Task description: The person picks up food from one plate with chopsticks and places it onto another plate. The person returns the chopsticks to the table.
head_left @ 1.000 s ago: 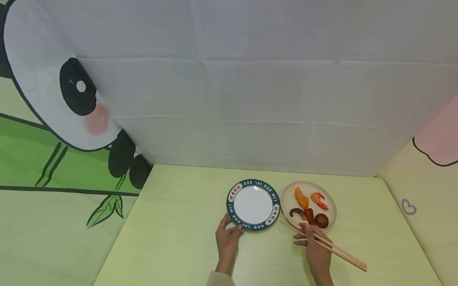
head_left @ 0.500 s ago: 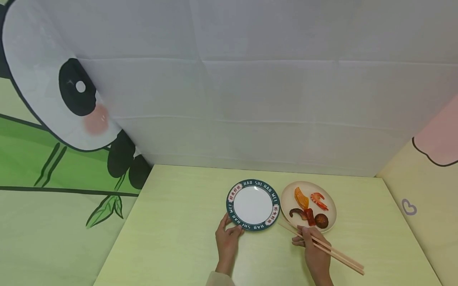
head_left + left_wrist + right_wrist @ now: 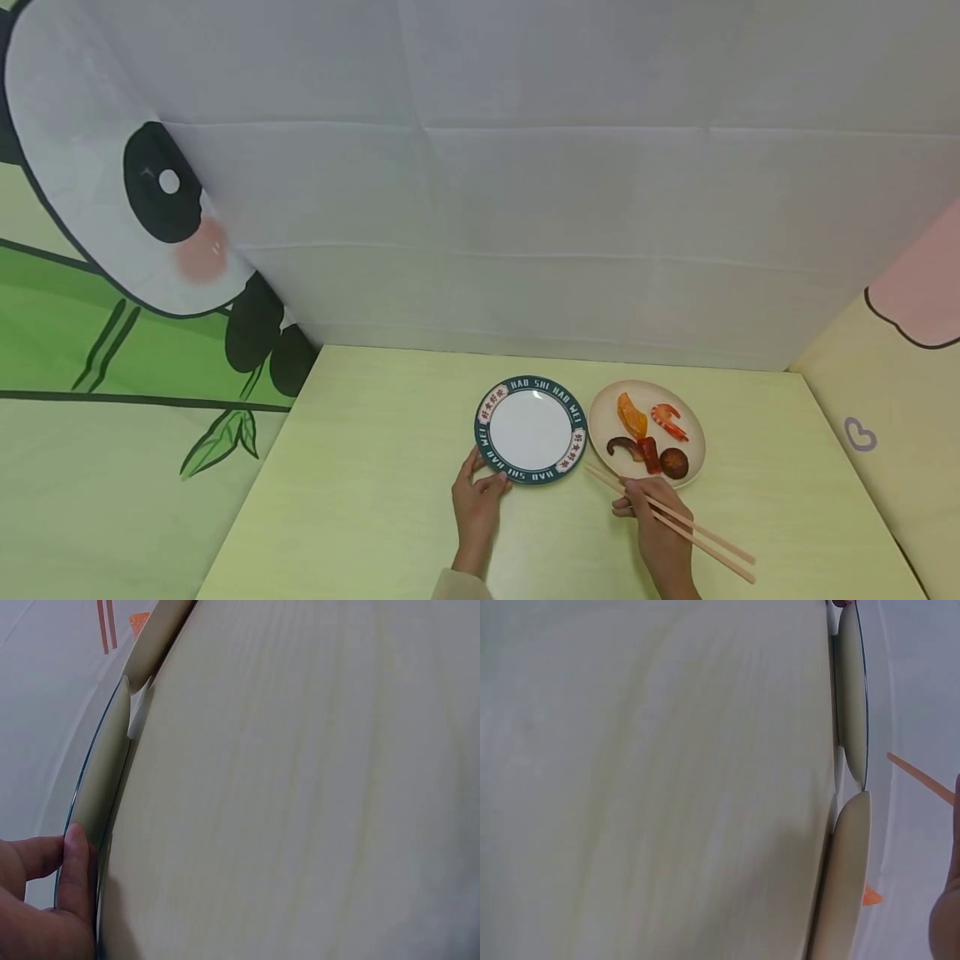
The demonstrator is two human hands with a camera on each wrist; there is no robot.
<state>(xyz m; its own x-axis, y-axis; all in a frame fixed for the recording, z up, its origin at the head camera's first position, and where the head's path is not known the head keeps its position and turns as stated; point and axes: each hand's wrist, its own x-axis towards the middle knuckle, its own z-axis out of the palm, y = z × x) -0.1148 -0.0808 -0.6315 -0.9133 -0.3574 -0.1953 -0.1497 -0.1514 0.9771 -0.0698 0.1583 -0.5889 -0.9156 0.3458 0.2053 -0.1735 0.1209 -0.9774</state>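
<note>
My left hand pinches the near-left rim of a white plate with a dark green lettered border. In the left wrist view, thumb and fingers meet at that plate's edge. My right hand holds a pair of wooden chopsticks, tips pointing left near the gap between the two plates. Just beyond this hand lies a beige plate bearing an orange wedge, a shrimp, a dark curled tentacle, a red chunk and a round brown mushroom. Nothing is between the chopstick tips.
Both plates stand side by side on a pale yellow-green table. A grey-white cloth backdrop rises behind its far edge. Printed panels flank it, with a panda picture at the left and a purple heart at the right.
My right hand has drawn slightly back toward me and left. The rear ends of the chopsticks have spread apart. The left hand, both plates and the food keep their places.
</note>
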